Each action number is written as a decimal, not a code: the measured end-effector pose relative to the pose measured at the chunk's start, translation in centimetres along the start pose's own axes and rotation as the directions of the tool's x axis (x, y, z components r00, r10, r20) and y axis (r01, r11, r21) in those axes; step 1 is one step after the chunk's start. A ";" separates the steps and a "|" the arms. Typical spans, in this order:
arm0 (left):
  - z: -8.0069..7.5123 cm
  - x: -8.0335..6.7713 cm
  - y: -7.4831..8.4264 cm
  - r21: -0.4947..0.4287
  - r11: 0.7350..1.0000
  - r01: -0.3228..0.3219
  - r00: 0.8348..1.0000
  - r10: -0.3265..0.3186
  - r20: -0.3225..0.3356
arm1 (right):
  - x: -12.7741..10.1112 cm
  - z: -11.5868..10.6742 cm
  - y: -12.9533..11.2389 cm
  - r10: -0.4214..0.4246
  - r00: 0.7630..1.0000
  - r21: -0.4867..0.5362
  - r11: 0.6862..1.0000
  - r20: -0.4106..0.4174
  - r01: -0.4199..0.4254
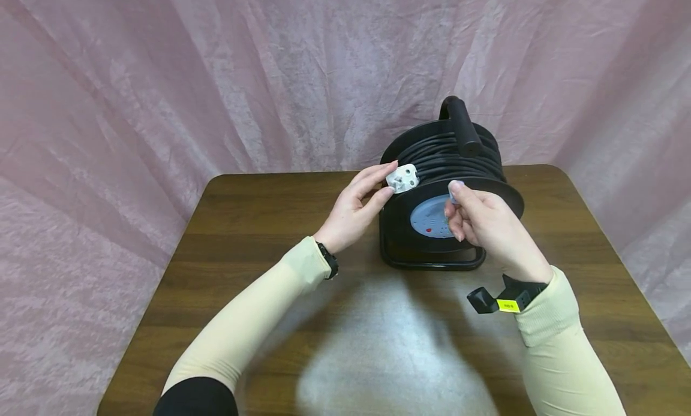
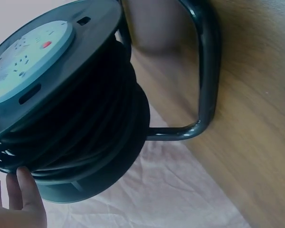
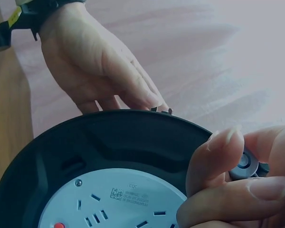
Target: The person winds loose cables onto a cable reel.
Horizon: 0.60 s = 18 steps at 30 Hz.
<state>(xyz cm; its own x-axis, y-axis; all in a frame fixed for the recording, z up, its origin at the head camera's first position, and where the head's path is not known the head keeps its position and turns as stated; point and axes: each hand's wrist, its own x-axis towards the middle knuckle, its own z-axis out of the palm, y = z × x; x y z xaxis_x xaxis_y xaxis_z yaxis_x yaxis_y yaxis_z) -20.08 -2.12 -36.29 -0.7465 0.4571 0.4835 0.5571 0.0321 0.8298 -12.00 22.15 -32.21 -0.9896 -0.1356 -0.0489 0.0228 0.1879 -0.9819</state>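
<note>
A black cable reel (image 1: 459,191) with a light blue socket face (image 1: 430,217) stands on the table, black cable (image 1: 448,152) wound round its drum. Beside the reel's left edge, my left hand (image 1: 353,203) holds a white plug (image 1: 402,178) between thumb and fingers. In the right wrist view that plug is mostly hidden behind the rim. My right hand (image 1: 488,224) is in front of the socket face, pinching a small round grey-blue knob-like piece (image 3: 244,165) between fingers and thumb. Those fingers cover part of the face.
The reel has a black top handle (image 1: 461,128) and a tubular metal base frame (image 1: 432,265). It stands towards the back of the brown wooden table (image 1: 259,224). Pink curtains (image 1: 324,74) hang behind and at both sides.
</note>
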 end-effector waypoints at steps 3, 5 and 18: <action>0.2 0.2 -1.1 0.001 1.000 -0.011 1.000 0.011 -0.001 | 0.0 -0.2 0.1 -0.002 1.000 -0.015 1.000 -0.002 0.002; 0.0 0.1 -1.5 0.006 1.000 -0.014 1.000 0.014 0.000 | 0.1 0.0 0.1 -0.006 1.000 -0.023 1.000 -0.003 0.006; -0.4 -0.6 -2.1 0.068 0.989 -0.131 0.990 0.127 0.052 | 0.4 0.5 0.1 -0.015 0.999 -0.046 0.999 -0.029 0.014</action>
<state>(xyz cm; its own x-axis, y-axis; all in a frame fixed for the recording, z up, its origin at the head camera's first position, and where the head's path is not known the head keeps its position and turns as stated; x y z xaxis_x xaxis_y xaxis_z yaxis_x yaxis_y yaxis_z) -20.96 -2.80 -38.19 -0.6495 0.5034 0.5698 0.6732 0.0323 0.7388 -12.34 21.62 -32.41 -0.9935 -0.1106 -0.0285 0.0023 0.2306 -0.9730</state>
